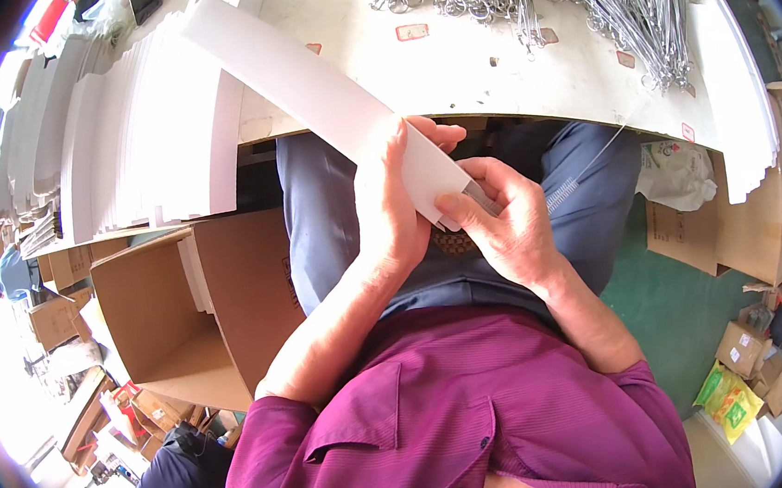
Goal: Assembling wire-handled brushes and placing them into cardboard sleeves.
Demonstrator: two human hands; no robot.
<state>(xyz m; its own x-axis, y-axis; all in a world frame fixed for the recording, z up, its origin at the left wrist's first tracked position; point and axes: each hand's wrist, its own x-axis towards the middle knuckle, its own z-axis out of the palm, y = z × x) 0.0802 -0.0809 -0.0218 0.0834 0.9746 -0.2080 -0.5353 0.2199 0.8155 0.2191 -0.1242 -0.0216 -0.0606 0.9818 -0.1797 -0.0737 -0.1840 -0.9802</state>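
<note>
A long, narrow white paper box (293,76) lies slantwise above my lap, its far end over the table. My left hand (386,209) is closed around its near part, palm along the side. At the box's near end my right hand (516,233) pinches with thumb and fingers a thin wire brush (562,195). Grey bristles show between the right fingers and the box's mouth. The brush's bristled part and thin wire stem stick out past the right hand toward the table edge. How much of it sits inside the box is hidden.
On the white table (335,26) lies a big heap of wire brushes (612,11) at the far right. Stacked white boxes (139,127) fill the left side; more white card (739,93) stands at the right. An open cardboard carton (174,319) is at my left.
</note>
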